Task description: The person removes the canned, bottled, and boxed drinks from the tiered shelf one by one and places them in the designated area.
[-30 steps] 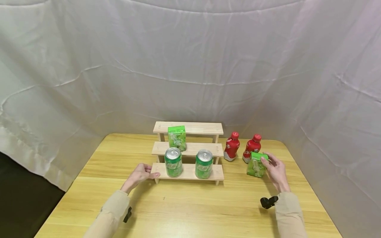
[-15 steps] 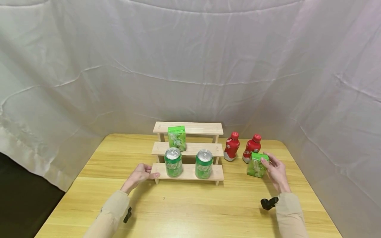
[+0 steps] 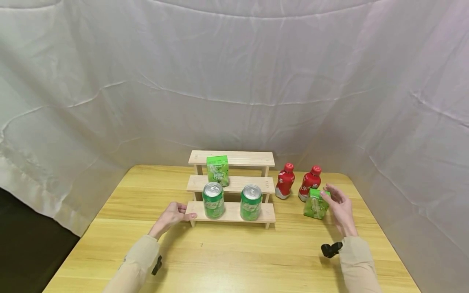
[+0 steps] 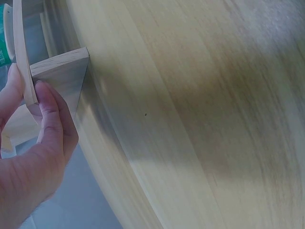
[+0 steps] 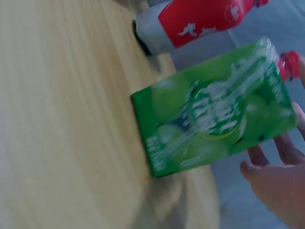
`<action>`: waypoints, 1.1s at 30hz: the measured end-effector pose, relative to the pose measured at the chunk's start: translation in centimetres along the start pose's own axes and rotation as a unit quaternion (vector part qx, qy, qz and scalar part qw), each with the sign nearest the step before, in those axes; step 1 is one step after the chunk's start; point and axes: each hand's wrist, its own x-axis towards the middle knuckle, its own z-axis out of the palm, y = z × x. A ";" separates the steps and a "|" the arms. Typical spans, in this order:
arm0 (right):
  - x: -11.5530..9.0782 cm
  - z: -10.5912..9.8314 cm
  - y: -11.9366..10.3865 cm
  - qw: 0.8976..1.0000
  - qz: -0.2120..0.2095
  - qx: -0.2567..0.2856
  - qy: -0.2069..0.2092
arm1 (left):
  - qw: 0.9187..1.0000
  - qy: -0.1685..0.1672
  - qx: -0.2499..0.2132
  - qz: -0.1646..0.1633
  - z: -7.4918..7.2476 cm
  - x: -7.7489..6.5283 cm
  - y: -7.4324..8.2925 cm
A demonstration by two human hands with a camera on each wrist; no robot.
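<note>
I see the left hand [image 3: 170, 215] pinch the wooden rack [image 3: 247, 183] near left, probably to steady it, but can't tell whether the right hand's [image 3: 340, 207] fingers grip the green carton [image 3: 315, 206] standing right of it.

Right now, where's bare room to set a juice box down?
Bare: the top shelf, the middle shelf right of its juice box, and the table in front of the rack. Crowded: the bottom shelf, with two cans; right of the rack, where two red bottles, a second juice box and the right hand cluster.
</note>
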 end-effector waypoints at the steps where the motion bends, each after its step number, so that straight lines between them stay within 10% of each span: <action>1: 0.0 0.2 -0.3 1.000 -0.009 0.000 0.007 | 1.000 -0.002 0.000 0.001 0.0 0.0 0.0; 15: 0.1 4.3 -6.3 0.992 -0.097 -0.072 0.023 | 1.000 -0.004 -0.003 0.001 0.0 0.0 0.0; 33: 1.0 13.7 -12.8 0.979 -0.108 -0.059 -0.166 | 1.000 -0.010 0.007 0.003 -0.2 -0.1 0.0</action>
